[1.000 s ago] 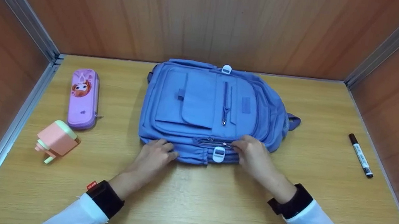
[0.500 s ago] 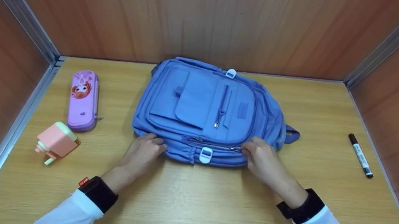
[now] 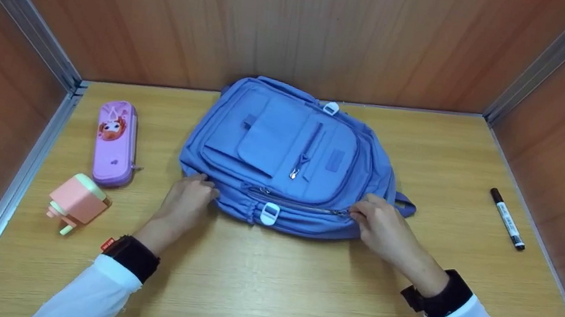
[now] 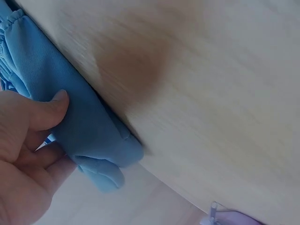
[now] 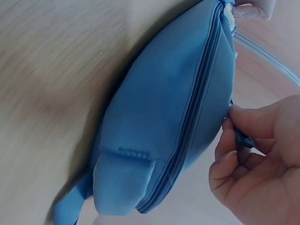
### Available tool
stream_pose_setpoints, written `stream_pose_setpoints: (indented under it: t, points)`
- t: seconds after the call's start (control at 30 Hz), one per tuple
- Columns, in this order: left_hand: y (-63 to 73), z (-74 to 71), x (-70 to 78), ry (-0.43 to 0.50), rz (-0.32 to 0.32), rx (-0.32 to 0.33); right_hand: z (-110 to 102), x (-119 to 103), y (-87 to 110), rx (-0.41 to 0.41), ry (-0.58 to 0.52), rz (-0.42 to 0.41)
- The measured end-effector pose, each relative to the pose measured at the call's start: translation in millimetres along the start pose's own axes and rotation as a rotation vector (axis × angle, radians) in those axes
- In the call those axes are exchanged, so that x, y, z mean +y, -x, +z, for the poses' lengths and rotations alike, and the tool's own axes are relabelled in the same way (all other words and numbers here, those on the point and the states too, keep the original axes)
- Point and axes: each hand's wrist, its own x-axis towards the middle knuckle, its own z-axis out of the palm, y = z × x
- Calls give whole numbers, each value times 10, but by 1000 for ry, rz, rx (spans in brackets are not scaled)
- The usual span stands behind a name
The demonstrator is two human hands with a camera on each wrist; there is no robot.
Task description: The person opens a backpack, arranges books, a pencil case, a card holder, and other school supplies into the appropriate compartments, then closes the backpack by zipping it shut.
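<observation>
A blue backpack [image 3: 268, 140] lies on its back on the table, tilted a little, its top loop to the right. My left hand [image 3: 184, 200] grips its lower near corner; in the left wrist view the thumb presses the blue fabric [image 4: 89, 112] with fingers behind. At the near side, my right hand [image 3: 388, 231] pinches the pull of a side zipper [image 3: 303, 204]. In the right wrist view the dark zipper pull [image 5: 243, 139] shows between thumb and fingers. A second slider [image 3: 264, 191] sits at the zipper's left part. A white buckle [image 3: 269, 214] hangs just below.
To the left lies a purple pencil case [image 3: 114, 154] with a cartoon picture. Nearer stands a pink and pale green pencil sharpener [image 3: 79, 200] with a crank. A black-capped marker [image 3: 507, 219] lies at the right. Wooden panels [image 3: 290, 27] enclose the table's back and sides.
The backpack has turned, its bottom end shifting left. My left hand moved left with its corner. My right hand drew the zipper pull to the right, and the gap between the two sliders grew.
</observation>
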Motion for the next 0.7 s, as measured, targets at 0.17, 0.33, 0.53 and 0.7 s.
stream_pose_setpoints:
  t: [0.17, 0.33, 0.53, 0.7]
  points:
    - [2, 22, -117, 11, 7, 21, -15, 16, 10, 5, -21, 13]
    - [-23, -1, -111, 13, -45, -10, -7, -10, 30, 16, -16, 1]
    - [-26, -11, 231, 84, -130, 96, 78, -94, 81, 35, 9, -81]
    - [-58, 2, 747, 189, -22, 217, 141, -199, 104, 27, -10, -111]
